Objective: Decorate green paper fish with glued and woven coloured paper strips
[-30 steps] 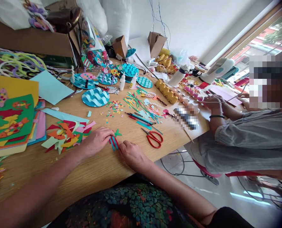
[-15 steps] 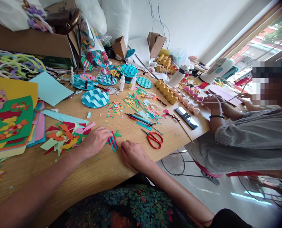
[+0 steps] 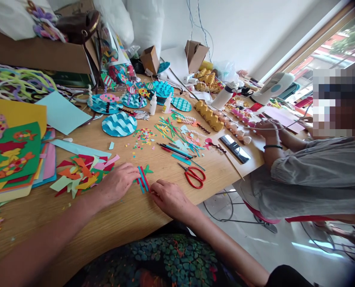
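Observation:
A small bundle of red and blue paper strips (image 3: 143, 179) lies on the wooden table (image 3: 126, 215) with a green star-shaped cutout beside it. My left hand (image 3: 117, 183) rests flat on the table with its fingertips on the left side of the strips. From the other side, my right hand (image 3: 169, 197) has curled fingers that touch the near end of the same strips. Both hands pinch or press the bundle against the tabletop.
Coloured paper scraps (image 3: 81, 169) lie left of my hands, red scissors (image 3: 193, 175) to the right. Blue wavy paper discs (image 3: 119, 123), glue bottles (image 3: 153, 103), pens and a phone (image 3: 234, 148) are farther off. Stacked coloured sheets (image 3: 12, 155) lie far left. Another person (image 3: 308, 171) works at the right.
My right hand has shifted slightly toward the strips and now touches their near end. The view has drifted a little. The other person's hands stay at their work.

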A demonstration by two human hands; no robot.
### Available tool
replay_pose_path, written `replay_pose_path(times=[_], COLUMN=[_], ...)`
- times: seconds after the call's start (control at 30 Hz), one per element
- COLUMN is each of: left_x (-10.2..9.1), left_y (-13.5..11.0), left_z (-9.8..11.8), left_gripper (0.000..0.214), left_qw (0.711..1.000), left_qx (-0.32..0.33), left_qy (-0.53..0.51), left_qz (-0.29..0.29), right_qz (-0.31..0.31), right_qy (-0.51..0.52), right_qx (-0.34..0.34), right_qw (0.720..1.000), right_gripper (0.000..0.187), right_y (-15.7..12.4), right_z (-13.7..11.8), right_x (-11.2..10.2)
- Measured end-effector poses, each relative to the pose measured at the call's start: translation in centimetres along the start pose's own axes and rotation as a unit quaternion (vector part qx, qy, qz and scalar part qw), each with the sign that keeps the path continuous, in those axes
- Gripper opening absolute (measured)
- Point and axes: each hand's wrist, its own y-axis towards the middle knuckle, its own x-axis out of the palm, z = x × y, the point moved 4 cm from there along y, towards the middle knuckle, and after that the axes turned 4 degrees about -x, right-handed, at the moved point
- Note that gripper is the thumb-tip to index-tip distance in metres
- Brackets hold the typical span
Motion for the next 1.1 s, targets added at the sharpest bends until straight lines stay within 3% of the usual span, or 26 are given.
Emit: replay_pose_path(times=[0.33, 0.57, 0.8, 0.93, 1.1], left_x=[0.3, 0.5, 0.3, 0.8, 0.0], left_y=[-2.1, -4.2, -4.2, -4.5, -4.3], left_z=[2.7, 3.0, 1.8, 1.1, 1.2], left_gripper=[0.032, 0.048, 0.038, 0.033, 0.029], left_qw=[0.999, 0.994, 0.986, 0.979, 0.972], left_qx=[-0.036, -0.06, -0.045, -0.051, -0.06], left_qy=[0.005, -0.04, -0.041, -0.049, -0.03], left_qz=[0.005, 0.087, 0.153, 0.192, 0.224], right_qz=[0.077, 0.138, 0.169, 0.172, 0.166], right_qy=[0.058, 0.001, -0.054, -0.072, -0.078], right_qx=[0.045, 0.17, 0.322, 0.357, 0.371], right_qw=[0.994, 0.976, 0.93, 0.915, 0.91], right_gripper=[0.017, 0.019, 0.02, 0.021, 0.022], right_y=[-0.1, -0.7, -1.5, -1.3, -0.6], right_z=[2.6, 8.9, 16.0, 18.2, 19.7], right_x=[-1.7, -4.2, -6.1, -7.1, -7.2])
